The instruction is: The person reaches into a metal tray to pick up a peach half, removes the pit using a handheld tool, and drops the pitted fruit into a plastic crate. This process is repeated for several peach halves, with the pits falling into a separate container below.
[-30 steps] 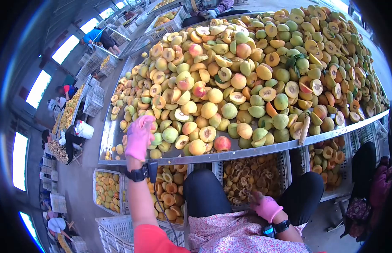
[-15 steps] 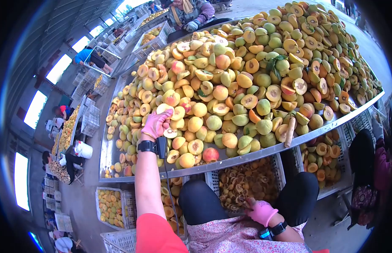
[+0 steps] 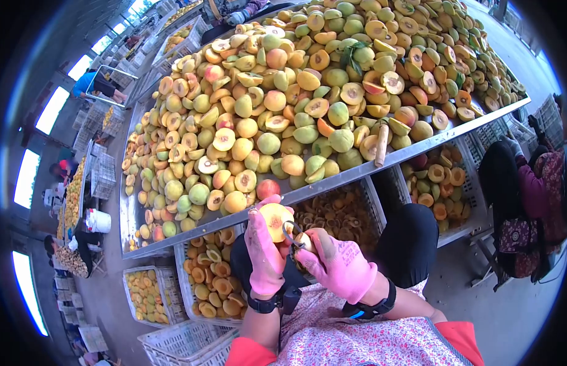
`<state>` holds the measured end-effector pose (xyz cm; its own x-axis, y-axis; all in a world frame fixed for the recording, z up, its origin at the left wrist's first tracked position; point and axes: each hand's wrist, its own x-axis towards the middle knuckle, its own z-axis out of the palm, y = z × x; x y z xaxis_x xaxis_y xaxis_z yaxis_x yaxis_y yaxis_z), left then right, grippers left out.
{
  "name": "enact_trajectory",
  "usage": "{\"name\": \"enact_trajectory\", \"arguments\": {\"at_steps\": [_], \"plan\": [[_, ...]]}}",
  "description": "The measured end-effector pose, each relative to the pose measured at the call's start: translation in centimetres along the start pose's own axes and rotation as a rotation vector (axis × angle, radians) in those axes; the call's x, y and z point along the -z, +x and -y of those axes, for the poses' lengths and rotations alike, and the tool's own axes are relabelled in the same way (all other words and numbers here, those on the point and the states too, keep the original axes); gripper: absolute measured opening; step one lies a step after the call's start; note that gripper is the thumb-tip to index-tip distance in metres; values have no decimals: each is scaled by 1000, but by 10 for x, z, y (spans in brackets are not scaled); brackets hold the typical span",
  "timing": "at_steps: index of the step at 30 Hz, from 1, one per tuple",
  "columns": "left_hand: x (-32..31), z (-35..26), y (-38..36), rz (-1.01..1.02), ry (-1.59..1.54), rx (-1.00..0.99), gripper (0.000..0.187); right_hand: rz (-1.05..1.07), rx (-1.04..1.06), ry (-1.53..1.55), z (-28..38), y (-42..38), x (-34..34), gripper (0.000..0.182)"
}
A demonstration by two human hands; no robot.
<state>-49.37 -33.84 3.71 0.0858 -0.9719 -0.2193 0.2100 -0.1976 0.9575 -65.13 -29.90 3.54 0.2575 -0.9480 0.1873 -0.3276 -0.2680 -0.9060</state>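
My left hand [image 3: 263, 257], in a pink glove, holds a yellow peach half [image 3: 275, 219] with its cut face up, just in front of the table edge. My right hand [image 3: 346, 268], gloved the same way, is closed around the handle of a hooked pitting tool [image 3: 304, 241]. The tool's curved metal loop is right at the edge of the cut face. Behind both hands, a heap of halved peaches [image 3: 247, 128] covers a metal-rimmed table [image 3: 338, 173].
Below the table edge stand a crate of brown scraps [image 3: 335, 213] and crates of peach halves [image 3: 213, 287] [image 3: 439, 183]. A wooden-handled tool [image 3: 382, 146] rests on the table's rim. An emptier crate [image 3: 189, 344] is at lower left. Another person's sleeve [image 3: 534, 189] shows at right.
My left hand has come back from the heap to my lap with a peach half. My right hand has risen from the scrap crate and brought the pitting tool to the fruit.
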Motion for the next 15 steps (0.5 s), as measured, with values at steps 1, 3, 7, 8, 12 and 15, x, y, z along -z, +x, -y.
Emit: {"name": "enact_trajectory", "arguments": {"at_steps": [1,3,7,8,12,15], "plan": [[-6,5,-3,-32,-12,-76,67,-2,-8,-2,-1,-2,-3,31],[-14,10,-10,-61,1,-208,66,4,-72,-64,-5,-4,-8,31],[-13,27,-12,-52,47,-241,60,-19,-80,-97,-5,-9,-8,29],[-14,31,-13,-49,48,-236,60,-29,-75,-129,-6,-9,-9,29],[-18,37,-18,-117,147,-290,58,32,-141,-195,-9,-13,-12,31],[-19,38,-19,-110,218,-321,59,110,-199,-69,-12,-17,-10,28]]}}
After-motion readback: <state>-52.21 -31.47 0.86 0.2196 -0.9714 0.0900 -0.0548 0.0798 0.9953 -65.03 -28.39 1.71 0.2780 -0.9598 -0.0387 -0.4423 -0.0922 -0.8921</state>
